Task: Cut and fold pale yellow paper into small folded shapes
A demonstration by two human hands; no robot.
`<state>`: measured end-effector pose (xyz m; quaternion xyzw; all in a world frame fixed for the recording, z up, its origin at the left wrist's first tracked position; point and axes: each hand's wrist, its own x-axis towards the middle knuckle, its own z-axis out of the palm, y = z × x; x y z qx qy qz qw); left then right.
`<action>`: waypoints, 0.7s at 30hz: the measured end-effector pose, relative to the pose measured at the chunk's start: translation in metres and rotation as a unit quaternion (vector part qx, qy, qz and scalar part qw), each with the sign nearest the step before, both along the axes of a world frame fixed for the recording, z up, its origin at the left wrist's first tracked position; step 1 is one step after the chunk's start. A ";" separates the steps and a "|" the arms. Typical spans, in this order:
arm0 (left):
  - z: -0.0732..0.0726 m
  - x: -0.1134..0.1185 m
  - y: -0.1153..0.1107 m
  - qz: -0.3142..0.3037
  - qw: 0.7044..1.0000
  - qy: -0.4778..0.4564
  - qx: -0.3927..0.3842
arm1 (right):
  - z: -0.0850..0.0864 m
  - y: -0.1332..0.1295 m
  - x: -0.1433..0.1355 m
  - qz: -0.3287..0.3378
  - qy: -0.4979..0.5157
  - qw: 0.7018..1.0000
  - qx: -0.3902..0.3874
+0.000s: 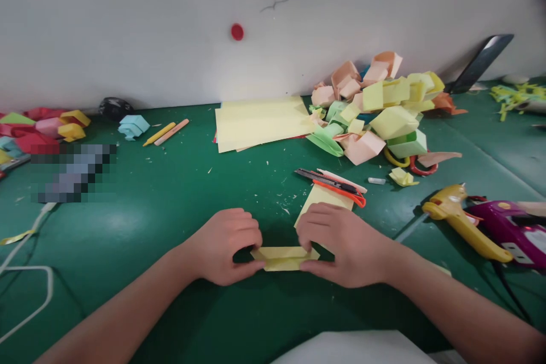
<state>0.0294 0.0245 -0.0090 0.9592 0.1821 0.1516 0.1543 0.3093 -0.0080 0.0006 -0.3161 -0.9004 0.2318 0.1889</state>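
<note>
A narrow strip of folded yellow paper (285,259) lies sideways between my hands, low in the middle of the view. My left hand (232,247) pinches its left end between thumb and curled fingers. The right end is held the same way by my right hand (339,247). Just behind my right hand, a pale yellow sheet (322,199) lies partly covered by the hand. A black cutter knife (326,180) and orange-handled scissors (360,200) rest across that sheet's far edge.
Yellow sheets (262,122) lie near the wall. Folded paper pieces (394,116) are heaped at back right, others (42,128) at far left. A yellow glue gun (464,222) is at right. A phone (77,173) with a white cable lies left.
</note>
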 end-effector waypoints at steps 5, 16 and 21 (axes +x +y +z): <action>-0.006 0.006 -0.003 0.037 0.999 0.028 0.016 | -0.015 -0.003 -0.010 -0.049 -0.010 0.998 -0.024; -0.006 0.007 -0.008 0.195 0.980 0.014 -0.030 | -0.028 -0.001 -0.010 -0.113 0.039 0.993 -0.004; -0.008 0.012 -0.008 0.208 0.977 0.023 -0.042 | -0.028 0.003 -0.016 -0.109 0.002 0.994 0.004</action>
